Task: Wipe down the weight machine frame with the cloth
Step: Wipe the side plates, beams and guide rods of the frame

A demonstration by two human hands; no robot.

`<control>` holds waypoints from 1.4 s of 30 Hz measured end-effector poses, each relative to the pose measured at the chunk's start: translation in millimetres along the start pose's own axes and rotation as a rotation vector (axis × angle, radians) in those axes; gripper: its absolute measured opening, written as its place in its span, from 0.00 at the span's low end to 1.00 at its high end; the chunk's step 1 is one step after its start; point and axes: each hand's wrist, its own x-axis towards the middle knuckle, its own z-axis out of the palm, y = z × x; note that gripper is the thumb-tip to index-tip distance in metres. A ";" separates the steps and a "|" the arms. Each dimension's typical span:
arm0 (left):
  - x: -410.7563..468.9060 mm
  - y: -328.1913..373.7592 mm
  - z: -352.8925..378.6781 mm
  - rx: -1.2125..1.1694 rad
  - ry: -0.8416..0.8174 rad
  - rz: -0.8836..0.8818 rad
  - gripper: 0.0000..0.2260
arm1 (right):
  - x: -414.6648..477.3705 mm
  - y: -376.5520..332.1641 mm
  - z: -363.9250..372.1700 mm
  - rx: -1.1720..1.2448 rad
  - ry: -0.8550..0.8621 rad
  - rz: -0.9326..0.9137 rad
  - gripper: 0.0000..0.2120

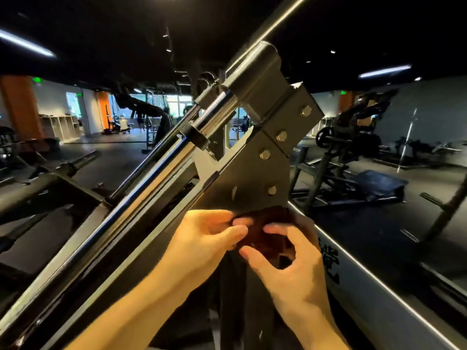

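The weight machine frame (242, 178) is a grey steel plate with several bolts, slanting up to the right beside chrome guide rods (151, 183). A dark brown cloth (271, 223) lies against the plate's lower edge. My left hand (204, 238) pinches the cloth's left side between thumb and fingers. My right hand (290, 258) grips the cloth from the right, fingers curled round it. Part of the cloth is hidden behind my right hand.
A grey frame beam with black lettering (358, 294) runs down to the lower right. Other gym machines (348, 147) stand at the right, a black bar (50, 183) at the left. Orange pillars (20, 109) and windows lie far back.
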 end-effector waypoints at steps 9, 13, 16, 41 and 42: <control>16.7 15.2 -4.5 0.075 -0.006 -0.001 0.28 | 6.2 1.8 13.4 -0.187 0.167 -0.193 0.17; 21.5 13.8 -2.2 0.029 0.071 0.000 0.18 | 17.2 2.6 19.8 -0.162 0.209 -0.197 0.15; 26.6 12.3 -8.8 -0.047 0.118 -0.081 0.10 | 19.2 0.1 28.4 -0.277 0.120 -0.211 0.19; 48.3 -41.4 -48.0 0.981 0.462 0.557 0.11 | 82.0 2.4 70.6 -0.393 0.486 -0.380 0.17; 48.3 -43.8 -46.9 0.957 0.462 0.543 0.12 | 76.9 8.2 74.4 -0.413 0.492 -0.415 0.16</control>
